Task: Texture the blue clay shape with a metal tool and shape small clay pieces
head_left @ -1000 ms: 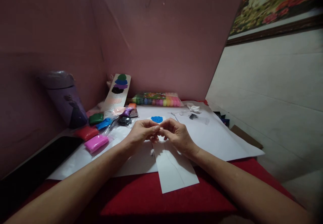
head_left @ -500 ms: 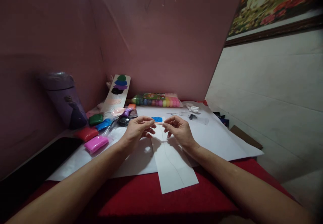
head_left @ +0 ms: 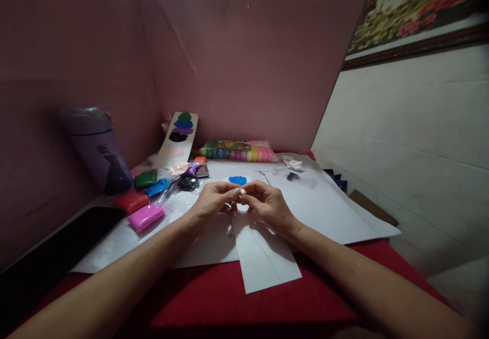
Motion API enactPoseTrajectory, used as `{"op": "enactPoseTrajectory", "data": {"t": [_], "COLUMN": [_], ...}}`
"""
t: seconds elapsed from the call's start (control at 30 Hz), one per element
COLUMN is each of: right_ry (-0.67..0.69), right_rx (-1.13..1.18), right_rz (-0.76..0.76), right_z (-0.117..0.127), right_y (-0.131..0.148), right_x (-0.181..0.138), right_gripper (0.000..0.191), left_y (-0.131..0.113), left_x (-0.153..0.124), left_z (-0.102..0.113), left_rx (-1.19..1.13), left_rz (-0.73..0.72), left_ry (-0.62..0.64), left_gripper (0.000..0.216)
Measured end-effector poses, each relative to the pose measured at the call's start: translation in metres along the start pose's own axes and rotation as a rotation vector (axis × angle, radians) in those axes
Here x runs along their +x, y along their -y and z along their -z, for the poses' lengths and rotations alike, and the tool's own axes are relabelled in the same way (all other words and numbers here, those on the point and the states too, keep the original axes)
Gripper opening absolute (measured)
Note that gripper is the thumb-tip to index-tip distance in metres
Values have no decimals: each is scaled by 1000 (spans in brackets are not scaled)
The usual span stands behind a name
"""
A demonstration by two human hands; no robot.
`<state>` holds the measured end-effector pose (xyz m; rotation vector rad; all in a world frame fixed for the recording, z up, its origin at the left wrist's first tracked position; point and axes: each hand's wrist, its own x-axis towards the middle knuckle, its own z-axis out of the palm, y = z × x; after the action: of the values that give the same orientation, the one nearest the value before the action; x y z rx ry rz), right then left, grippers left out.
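Observation:
My left hand [head_left: 214, 200] and my right hand [head_left: 269, 204] meet over a white paper strip [head_left: 267, 262] with a thin wavy line drawn down it. Their fingertips are pinched together around a small pale piece of modelling clay [head_left: 243, 191]. Just beyond the fingers, a textured blue clay patch [head_left: 237, 180] sits at the strip's far end. To the left of the strip lies a tiny white bit [head_left: 229, 230]. The lower fingers of both hands are partly hidden.
Wrapped clay blocks, among them pink [head_left: 145, 218], red [head_left: 131, 203] and green [head_left: 145, 179], lie left. Behind stand a purple tumbler [head_left: 100, 155], a card with coloured patches [head_left: 173, 140] and a pack of coloured clay [head_left: 237, 151]. A crumpled white lump [head_left: 292, 163] lies right.
Both hands have drawn together and slightly down. The pale clay, a thin strand stretched between them before, is now a compact bit between the fingertips.

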<state>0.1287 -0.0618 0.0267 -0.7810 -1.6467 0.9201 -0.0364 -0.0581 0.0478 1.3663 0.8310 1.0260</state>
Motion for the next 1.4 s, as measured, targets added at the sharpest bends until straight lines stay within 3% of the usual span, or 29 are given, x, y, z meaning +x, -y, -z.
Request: {"op": "enactPoseTrajectory", "data": {"t": [0.6, 0.83, 1.07, 1.4], "right_ry": [-43, -46, -85, -77], "right_rx": [54, 200, 307, 297], "right_rz": [-23, -93, -217, -236], "right_z": [1, 2, 3, 2], "right_y": [2, 2, 2, 4], "right_x": [2, 5, 6, 5], "right_gripper": [20, 26, 27, 26], "left_y": [5, 1, -2, 1], "left_x": [2, 0, 0, 0], "left_z": [2, -2, 0, -3], "left_rx": [-22, -77, -91, -26], "left_rz": [-4, 35, -1, -54], "left_ry": [-4, 59, -30, -6], "left_gripper": [27, 29, 21, 25]}}
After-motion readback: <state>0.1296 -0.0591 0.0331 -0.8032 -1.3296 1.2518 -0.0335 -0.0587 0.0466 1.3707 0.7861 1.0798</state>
